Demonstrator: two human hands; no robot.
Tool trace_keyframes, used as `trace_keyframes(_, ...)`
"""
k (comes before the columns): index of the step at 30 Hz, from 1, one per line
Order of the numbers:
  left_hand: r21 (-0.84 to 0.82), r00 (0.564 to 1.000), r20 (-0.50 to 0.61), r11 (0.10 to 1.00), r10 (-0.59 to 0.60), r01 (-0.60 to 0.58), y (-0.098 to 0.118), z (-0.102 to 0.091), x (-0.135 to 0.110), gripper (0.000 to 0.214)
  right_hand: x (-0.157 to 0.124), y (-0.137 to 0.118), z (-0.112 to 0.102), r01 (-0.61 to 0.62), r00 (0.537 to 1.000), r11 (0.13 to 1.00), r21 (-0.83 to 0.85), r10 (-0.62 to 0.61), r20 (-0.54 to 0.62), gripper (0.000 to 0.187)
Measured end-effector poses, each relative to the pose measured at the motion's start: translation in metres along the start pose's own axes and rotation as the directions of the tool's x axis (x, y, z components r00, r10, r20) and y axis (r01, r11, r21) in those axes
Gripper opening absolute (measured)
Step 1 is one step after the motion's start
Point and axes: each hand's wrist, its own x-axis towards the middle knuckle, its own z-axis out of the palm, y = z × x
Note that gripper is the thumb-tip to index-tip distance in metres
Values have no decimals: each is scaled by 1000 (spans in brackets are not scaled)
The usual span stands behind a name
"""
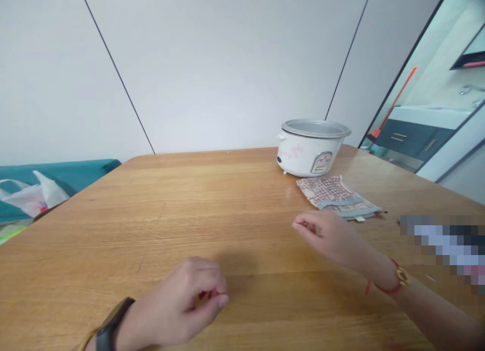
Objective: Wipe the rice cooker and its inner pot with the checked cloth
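My left hand (185, 298) is over the near part of the wooden table (182, 209), its fingers curled in toward the thumb with nothing showing in them. A dark band circles that wrist. Farther right, my right hand (328, 235) is also closed, thumb and fingertips together, and no object shows in its grip. A red cord bracelet (397, 278) is on the right wrist. Just beyond this hand lies a folded checked cloth (329, 189) with a blue-grey edge. Behind the cloth stands a white rice cooker (299, 151) without a lid, its grey rim facing up.
A pixelated patch (447, 245) hides something at the table's right side. Left of the table, a white plastic bag (36, 197) rests on a teal surface (87, 171). Pale wall panels (227, 68) rise behind. Through an opening at right are an orange broom (397, 101) and a sink cabinet (413, 139).
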Motion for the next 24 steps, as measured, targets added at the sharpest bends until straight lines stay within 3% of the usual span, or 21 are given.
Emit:
trace_keyframes(5, 210, 969, -239, 978, 69, -18, -55, 5, -5, 25, -12, 30, 35, -69, 992, 994, 88, 78, -104, 46)
trace_keyframes(10, 219, 898, -437, 974, 49, 53, -69, 2, -16, 24, -19, 30, 54, -123, 990, 974, 190, 133, -42, 54)
trace_keyframes(17, 242, 898, -440, 966, 25, 91, -75, 1, -15, 24, -15, 46, 72, -254, 967, 927, 277, 249, 55, 59)
trace_keyframes(24, 260, 923, -383, 962, 28, 78, -69, 0, -16, 27, -18, 48, 74, -256, 963, 939, 228, 227, 146, 47)
